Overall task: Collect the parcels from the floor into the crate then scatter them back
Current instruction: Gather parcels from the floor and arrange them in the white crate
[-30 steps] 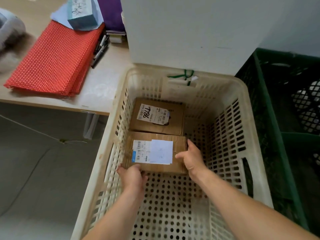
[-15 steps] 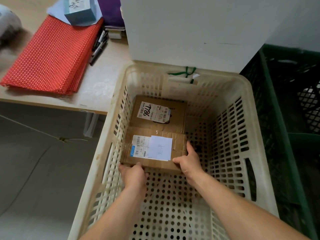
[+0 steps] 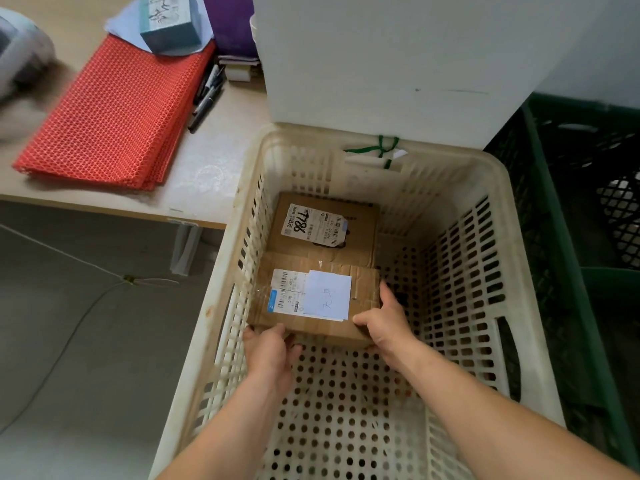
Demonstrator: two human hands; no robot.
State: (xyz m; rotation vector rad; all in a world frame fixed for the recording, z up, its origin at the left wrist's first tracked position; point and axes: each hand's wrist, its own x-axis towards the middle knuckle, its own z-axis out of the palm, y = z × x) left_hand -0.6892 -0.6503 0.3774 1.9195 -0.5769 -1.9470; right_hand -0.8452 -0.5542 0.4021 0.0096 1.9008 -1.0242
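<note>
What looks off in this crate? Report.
Nothing spilled. The near parcel, gripped by the left hand and right hand, has crinkled tape and a white slip covering part of its barcode label. On the far parcel, the 7786 label looks torn along its right edge.

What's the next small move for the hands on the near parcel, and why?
Probably lower the near parcel flat onto the crate floor and let go. The left hand holds its near-left corner, the right hand its near-right corner, and it lies close against the far parcel, seemingly in place. If scattering has begun, lift instead.
</note>
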